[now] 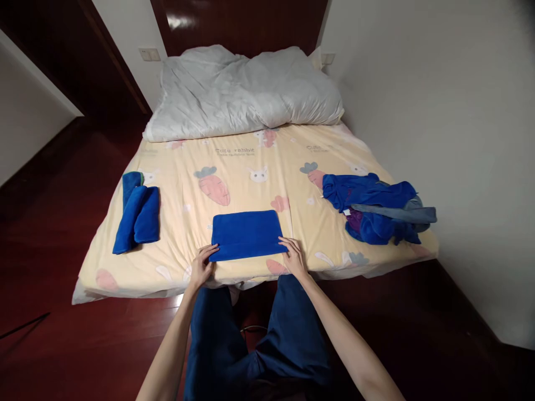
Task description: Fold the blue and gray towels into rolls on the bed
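A blue towel (246, 231) lies flat in a neat rectangle near the front edge of the bed, with a crease running along its near side. At its near left corner, my left hand (203, 266) has its fingertips on top and its thumb at the edge, gripping the cloth. My right hand (295, 256) grips the near right corner in much the same way. To the left lie rolled blue towels (136, 220), one overlapping another. On the right sits a crumpled heap of blue cloths (376, 209), with grey-blue and purple pieces among them.
The bed is covered by a yellow sheet (175, 184) printed with carrots and rabbits. A white quilt (251, 89) is bunched against the dark headboard (242, 25). A wall (438, 111) runs along the right, and dark red floor (45, 223) surrounds the bed's left and front.
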Action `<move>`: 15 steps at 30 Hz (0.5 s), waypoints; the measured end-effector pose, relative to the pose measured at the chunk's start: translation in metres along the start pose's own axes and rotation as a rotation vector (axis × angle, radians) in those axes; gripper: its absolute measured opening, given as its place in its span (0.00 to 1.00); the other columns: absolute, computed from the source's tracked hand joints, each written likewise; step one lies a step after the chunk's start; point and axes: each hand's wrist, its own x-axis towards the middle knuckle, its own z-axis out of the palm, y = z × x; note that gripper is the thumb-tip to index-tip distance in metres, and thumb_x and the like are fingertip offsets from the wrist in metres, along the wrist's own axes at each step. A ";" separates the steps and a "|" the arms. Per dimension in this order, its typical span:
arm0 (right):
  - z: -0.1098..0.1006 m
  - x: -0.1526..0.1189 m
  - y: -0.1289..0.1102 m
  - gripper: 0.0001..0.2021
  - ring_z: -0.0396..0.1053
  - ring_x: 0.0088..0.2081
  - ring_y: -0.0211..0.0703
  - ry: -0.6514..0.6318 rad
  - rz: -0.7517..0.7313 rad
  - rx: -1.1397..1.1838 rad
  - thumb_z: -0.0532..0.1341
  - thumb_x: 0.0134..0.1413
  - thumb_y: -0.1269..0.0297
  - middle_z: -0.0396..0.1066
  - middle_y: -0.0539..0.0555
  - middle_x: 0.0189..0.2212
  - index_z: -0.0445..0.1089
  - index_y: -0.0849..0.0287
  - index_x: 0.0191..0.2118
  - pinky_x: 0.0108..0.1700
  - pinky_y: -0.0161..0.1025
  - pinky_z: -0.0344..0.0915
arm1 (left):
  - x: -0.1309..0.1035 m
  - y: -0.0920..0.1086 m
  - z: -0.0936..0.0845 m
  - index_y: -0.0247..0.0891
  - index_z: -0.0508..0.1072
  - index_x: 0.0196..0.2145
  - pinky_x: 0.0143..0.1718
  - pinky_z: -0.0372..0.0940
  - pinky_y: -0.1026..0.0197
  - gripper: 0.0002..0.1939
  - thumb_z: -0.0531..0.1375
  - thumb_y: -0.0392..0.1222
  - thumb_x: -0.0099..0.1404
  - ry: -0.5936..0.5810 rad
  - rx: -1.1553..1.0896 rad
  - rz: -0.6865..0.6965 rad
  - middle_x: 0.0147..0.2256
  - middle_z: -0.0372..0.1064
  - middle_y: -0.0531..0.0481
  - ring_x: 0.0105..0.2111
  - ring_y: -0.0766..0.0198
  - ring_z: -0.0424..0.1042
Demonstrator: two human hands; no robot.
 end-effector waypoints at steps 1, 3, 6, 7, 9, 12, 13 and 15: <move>0.000 0.000 0.000 0.24 0.65 0.59 0.47 0.008 0.003 0.005 0.51 0.53 0.80 0.72 0.54 0.55 0.72 0.53 0.50 0.62 0.53 0.64 | 0.000 0.000 0.000 0.44 0.76 0.51 0.62 0.61 0.43 0.20 0.54 0.36 0.65 0.000 0.004 -0.002 0.55 0.72 0.47 0.58 0.54 0.66; 0.001 0.000 0.002 0.24 0.67 0.57 0.47 0.020 0.014 0.010 0.51 0.52 0.80 0.73 0.54 0.53 0.72 0.53 0.50 0.61 0.51 0.65 | 0.000 -0.001 0.001 0.44 0.76 0.51 0.62 0.61 0.44 0.19 0.54 0.37 0.65 0.000 0.006 -0.005 0.55 0.73 0.47 0.58 0.54 0.66; 0.004 -0.002 0.008 0.22 0.68 0.55 0.48 0.043 0.050 0.007 0.52 0.54 0.78 0.74 0.55 0.50 0.72 0.53 0.50 0.59 0.50 0.66 | 0.000 -0.001 0.003 0.42 0.76 0.51 0.60 0.62 0.46 0.17 0.54 0.41 0.67 0.018 -0.007 -0.058 0.52 0.74 0.45 0.56 0.53 0.67; 0.006 -0.003 0.011 0.19 0.69 0.54 0.48 0.071 0.077 0.005 0.53 0.57 0.75 0.74 0.56 0.48 0.72 0.53 0.50 0.57 0.50 0.68 | 0.000 -0.001 0.004 0.42 0.76 0.49 0.57 0.64 0.47 0.16 0.55 0.43 0.68 0.038 -0.006 -0.106 0.49 0.74 0.44 0.54 0.53 0.69; 0.009 -0.006 0.018 0.13 0.71 0.48 0.49 0.139 0.152 0.000 0.55 0.61 0.68 0.74 0.57 0.43 0.72 0.54 0.48 0.51 0.47 0.71 | 0.001 -0.002 0.005 0.40 0.76 0.45 0.52 0.67 0.50 0.15 0.55 0.49 0.69 0.075 -0.001 -0.212 0.43 0.74 0.43 0.48 0.53 0.72; 0.015 -0.009 0.026 0.12 0.70 0.37 0.46 0.185 0.265 0.026 0.57 0.64 0.57 0.71 0.55 0.33 0.72 0.56 0.45 0.40 0.42 0.71 | 0.001 -0.003 0.006 0.40 0.75 0.39 0.48 0.67 0.52 0.18 0.54 0.55 0.70 0.097 -0.023 -0.292 0.37 0.72 0.46 0.42 0.54 0.73; 0.016 -0.009 0.028 0.13 0.68 0.33 0.44 0.188 0.289 0.045 0.57 0.64 0.55 0.69 0.53 0.30 0.72 0.57 0.45 0.38 0.41 0.69 | 0.001 -0.003 0.007 0.40 0.75 0.39 0.48 0.67 0.52 0.18 0.54 0.56 0.69 0.096 -0.039 -0.299 0.37 0.72 0.46 0.42 0.54 0.73; 0.018 -0.008 0.029 0.15 0.64 0.29 0.42 0.197 0.313 0.082 0.57 0.64 0.53 0.64 0.49 0.26 0.70 0.57 0.48 0.35 0.39 0.67 | 0.001 -0.003 0.008 0.40 0.75 0.40 0.48 0.67 0.53 0.19 0.55 0.57 0.69 0.111 -0.071 -0.320 0.38 0.72 0.46 0.41 0.55 0.73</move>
